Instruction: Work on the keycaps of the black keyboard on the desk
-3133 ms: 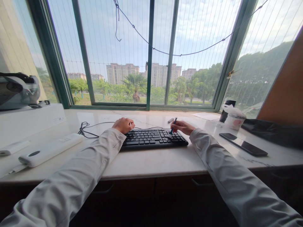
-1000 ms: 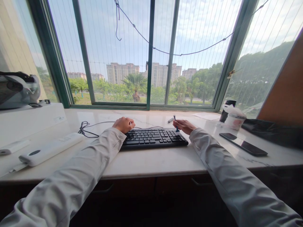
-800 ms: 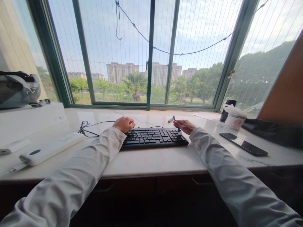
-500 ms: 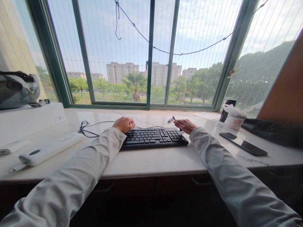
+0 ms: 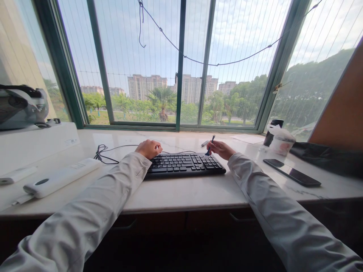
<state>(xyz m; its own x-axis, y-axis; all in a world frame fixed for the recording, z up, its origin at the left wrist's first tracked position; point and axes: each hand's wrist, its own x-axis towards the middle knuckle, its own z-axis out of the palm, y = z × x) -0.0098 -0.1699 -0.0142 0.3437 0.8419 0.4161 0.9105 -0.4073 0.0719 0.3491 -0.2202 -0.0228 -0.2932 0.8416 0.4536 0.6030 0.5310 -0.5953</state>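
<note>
A black keyboard (image 5: pixel 181 163) lies on the pale marbled counter. Over its back left corner, my left hand (image 5: pixel 149 149) is closed, its fingers curled round the edge; the contact itself is mostly hidden. My right hand (image 5: pixel 222 149) pinches a small dark blue cleaning brush (image 5: pixel 211 144), held nearly upright. The brush's pale bristles meet the keys near the back of the number pad. Behind that hand lies a small silver-and-white object (image 5: pixel 204 143), too small to name.
A black phone (image 5: pixel 292 172) lies at right, before a lidded cup (image 5: pixel 281 142) and dark bottle (image 5: pixel 272 132). At left are a white oblong device (image 5: pixel 62 177), a coiled black cable (image 5: pixel 102 154) and a white box (image 5: pixel 42 141) bearing a headset (image 5: pixel 22 105). Windows stand behind.
My right hand has turned the brush more upright and shifted its bristles left, from the keyboard's right edge onto the number pad's back keys. My left hand stays in place.
</note>
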